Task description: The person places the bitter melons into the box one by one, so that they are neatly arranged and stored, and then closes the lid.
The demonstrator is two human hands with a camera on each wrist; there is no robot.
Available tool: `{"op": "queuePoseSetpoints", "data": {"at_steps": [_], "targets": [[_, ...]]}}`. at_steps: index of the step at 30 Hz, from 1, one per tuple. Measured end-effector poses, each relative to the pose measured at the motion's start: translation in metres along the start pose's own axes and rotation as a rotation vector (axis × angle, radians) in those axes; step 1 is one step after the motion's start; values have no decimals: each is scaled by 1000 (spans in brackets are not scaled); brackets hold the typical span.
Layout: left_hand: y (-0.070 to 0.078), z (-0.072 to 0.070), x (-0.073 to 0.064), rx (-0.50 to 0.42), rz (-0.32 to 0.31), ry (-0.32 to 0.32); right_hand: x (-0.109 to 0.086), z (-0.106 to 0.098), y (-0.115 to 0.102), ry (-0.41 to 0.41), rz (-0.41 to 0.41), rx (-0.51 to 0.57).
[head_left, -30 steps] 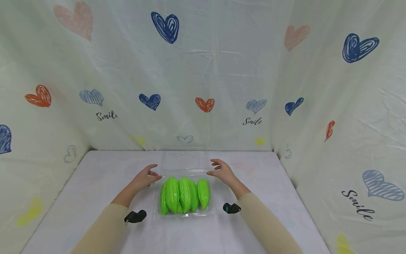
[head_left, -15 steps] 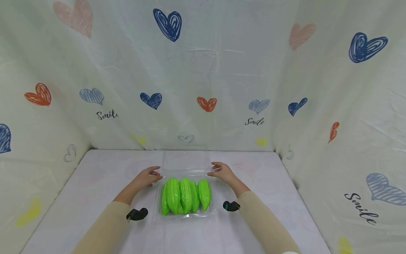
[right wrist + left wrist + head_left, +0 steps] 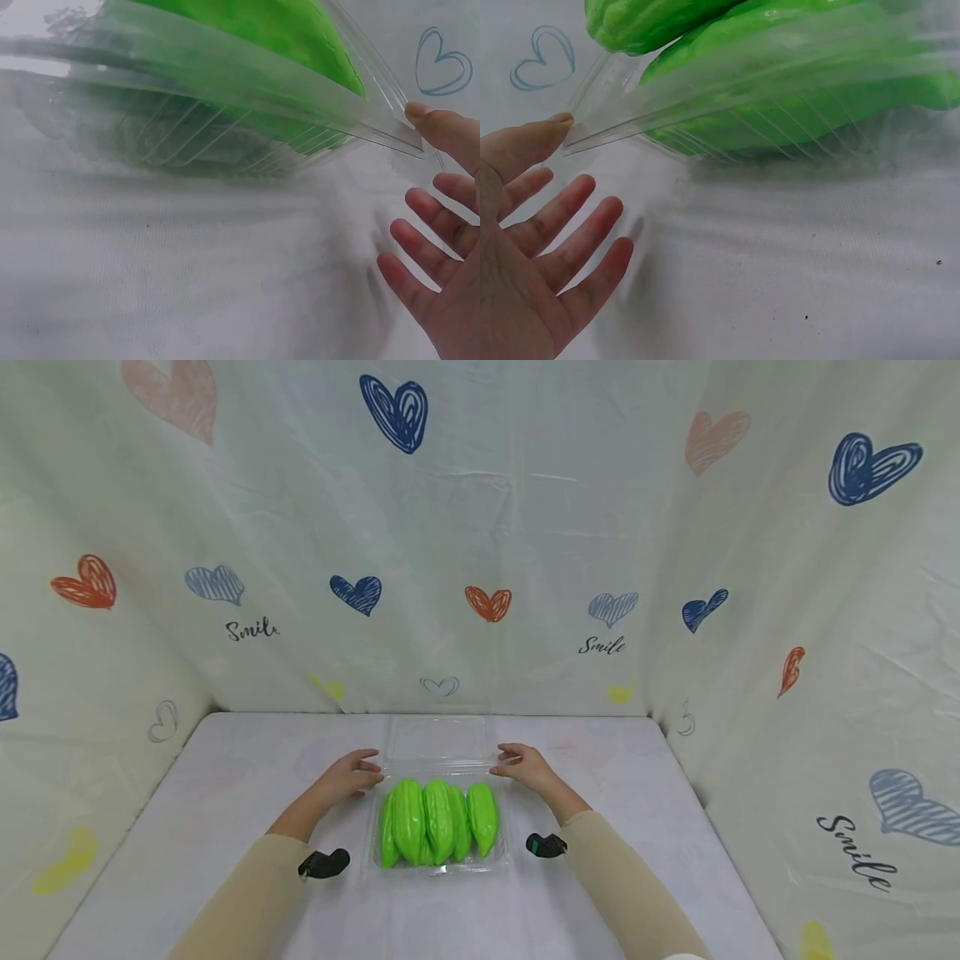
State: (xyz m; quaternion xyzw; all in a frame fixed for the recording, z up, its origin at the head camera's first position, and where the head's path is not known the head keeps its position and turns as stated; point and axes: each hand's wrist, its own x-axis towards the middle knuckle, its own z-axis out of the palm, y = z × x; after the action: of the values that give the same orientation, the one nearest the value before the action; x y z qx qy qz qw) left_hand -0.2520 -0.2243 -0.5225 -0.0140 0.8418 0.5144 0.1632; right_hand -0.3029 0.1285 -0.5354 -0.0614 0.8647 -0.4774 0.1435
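A clear plastic clamshell box [image 3: 491, 860] lies in the middle of the table in the head view. Its lid [image 3: 438, 739] is folded back toward the far wall. Several long, ridged, bright green gourd-like pieces [image 3: 438, 818] lie side by side in the box. At the far left corner is my left hand [image 3: 347, 779]; in the left wrist view its thumb [image 3: 540, 142] touches the rim and the other fingers spread below. My right hand [image 3: 527, 768] mirrors it at the far right corner, its thumb [image 3: 439, 124] on the rim and its fingers loosely extended.
The white table [image 3: 247, 760] ends at a hanging cloth [image 3: 450, 510] printed with hearts, which encloses the back and both sides. Each wrist bears a black camera [image 3: 325, 863] over the beige sleeve.
The view has shifted slightly. Both hands keep practically the same place at the box corners, and the green pieces have not moved.
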Motion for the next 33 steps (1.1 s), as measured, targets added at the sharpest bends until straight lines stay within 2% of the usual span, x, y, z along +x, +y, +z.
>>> {"op": "queuePoseSetpoints", "data": {"at_steps": [4, 11, 22, 33], "targets": [[2, 0, 0, -9, 22, 10, 1, 2, 1, 9, -7, 17], [3, 2, 0, 14, 23, 51, -2, 4, -1, 45, -26, 43], [5, 2, -3, 23, 80, 111, -6, 6, -7, 115, -51, 92], [6, 4, -7, 48, 131, 168, -9, 8, -7, 149, -121, 97]]}}
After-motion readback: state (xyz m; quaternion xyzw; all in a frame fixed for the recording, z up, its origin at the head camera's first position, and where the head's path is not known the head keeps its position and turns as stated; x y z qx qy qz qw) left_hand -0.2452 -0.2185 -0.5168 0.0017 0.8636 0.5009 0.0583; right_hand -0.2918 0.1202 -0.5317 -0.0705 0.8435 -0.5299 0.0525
